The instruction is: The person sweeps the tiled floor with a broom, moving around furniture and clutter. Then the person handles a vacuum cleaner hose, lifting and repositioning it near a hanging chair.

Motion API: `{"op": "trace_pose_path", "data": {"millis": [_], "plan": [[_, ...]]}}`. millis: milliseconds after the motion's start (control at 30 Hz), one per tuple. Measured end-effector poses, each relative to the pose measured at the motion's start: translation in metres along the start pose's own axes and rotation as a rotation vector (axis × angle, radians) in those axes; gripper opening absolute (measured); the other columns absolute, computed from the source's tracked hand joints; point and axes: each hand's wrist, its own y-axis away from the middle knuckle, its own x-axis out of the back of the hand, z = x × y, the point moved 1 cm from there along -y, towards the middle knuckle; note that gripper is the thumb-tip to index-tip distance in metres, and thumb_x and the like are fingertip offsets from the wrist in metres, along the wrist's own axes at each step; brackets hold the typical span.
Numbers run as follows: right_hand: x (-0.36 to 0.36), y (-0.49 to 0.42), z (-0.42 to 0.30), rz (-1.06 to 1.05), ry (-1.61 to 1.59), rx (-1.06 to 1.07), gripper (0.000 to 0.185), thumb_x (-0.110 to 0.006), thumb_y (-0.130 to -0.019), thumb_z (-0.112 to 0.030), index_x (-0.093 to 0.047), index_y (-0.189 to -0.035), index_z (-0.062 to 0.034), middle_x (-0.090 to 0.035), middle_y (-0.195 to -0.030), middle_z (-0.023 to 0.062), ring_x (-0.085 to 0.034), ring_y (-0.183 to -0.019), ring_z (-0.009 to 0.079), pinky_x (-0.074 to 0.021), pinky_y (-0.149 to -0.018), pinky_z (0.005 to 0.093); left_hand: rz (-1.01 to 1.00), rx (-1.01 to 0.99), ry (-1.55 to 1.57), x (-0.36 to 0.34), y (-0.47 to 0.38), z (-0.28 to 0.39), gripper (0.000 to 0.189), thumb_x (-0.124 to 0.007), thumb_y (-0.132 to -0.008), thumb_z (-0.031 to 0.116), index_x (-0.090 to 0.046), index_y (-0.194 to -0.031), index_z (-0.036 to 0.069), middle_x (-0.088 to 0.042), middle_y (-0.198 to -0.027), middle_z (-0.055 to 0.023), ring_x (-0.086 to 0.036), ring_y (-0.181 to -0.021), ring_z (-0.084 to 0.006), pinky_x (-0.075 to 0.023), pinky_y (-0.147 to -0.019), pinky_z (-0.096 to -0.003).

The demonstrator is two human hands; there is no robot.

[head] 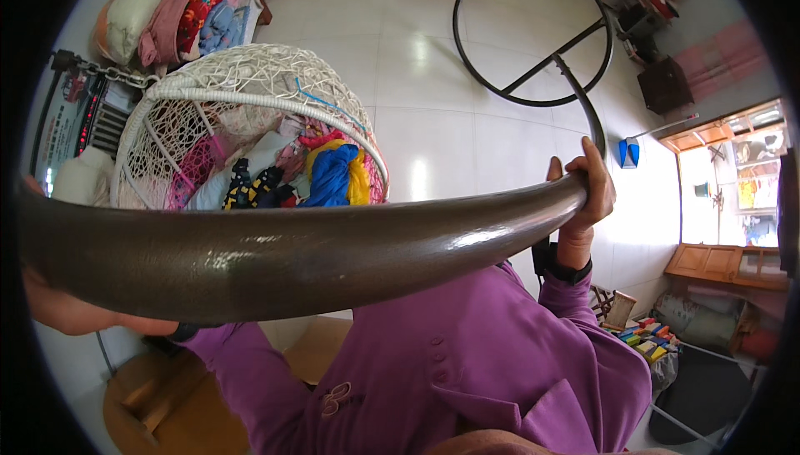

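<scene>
A thick, dark brown metal tube stretches across the view close to the camera. It curves away at the right and joins a large round base ring with a crossbar, so it looks like a hanging-chair stand. My right hand is wrapped around the tube near its bend. At the left rim my left hand grips the thick near end; the tube covers most of its fingers. Beyond the tube sits a white woven hanging-chair basket holding heaped clothes. A metal chain is attached at its left end.
Bundled bedding is piled at the upper left. A blue dustpan stands on the tiled floor at the right, near a wooden-framed doorway. A brown round wooden table or stool is at the lower left. Colourful boxes lie at the lower right.
</scene>
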Motion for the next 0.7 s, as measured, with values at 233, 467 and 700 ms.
{"op": "trace_pose_path", "data": {"millis": [233, 467, 700], "plan": [[0.000, 0.004, 0.004, 0.000, -0.058, -0.026, 0.057, -0.081, -0.071, -0.002, -0.060, -0.125, -0.0018, -0.056, -0.066, 0.0018, -0.053, -0.057, 0.0098, -0.0439, -0.051, 0.0231, 0.015, 0.016, -0.011, 0.009, 0.008, -0.013, 0.049, -0.042, -0.100, 0.022, -0.023, -0.143, 0.011, -0.033, -0.141, -0.0187, -0.037, -0.128, -0.0294, -0.0286, -0.111, -0.0437], [0.004, 0.004, -0.004, 0.009, -0.072, -0.066, 0.062, -0.083, -0.067, -0.002, -0.062, -0.125, -0.0046, -0.060, -0.074, -0.0006, -0.054, -0.061, 0.0088, -0.0447, -0.057, 0.0216, 0.040, 0.036, 0.022, 0.007, 0.017, -0.019, 0.045, -0.044, -0.098, 0.020, -0.026, -0.138, 0.009, -0.036, -0.136, -0.0187, -0.040, -0.123, -0.0289, -0.0317, -0.107, -0.0430], [0.001, 0.004, 0.004, 0.023, -0.054, 0.043, 0.054, -0.081, -0.071, -0.005, -0.062, -0.121, -0.0013, -0.057, -0.067, 0.0014, -0.053, -0.057, 0.0113, -0.0452, -0.054, 0.0253, 0.143, 0.023, -0.076, -0.001, 0.018, -0.023, 0.042, -0.046, -0.097, 0.019, -0.030, -0.134, 0.007, -0.040, -0.131, -0.0187, -0.043, -0.118, -0.0283, -0.0348, -0.103, -0.0423]]}}
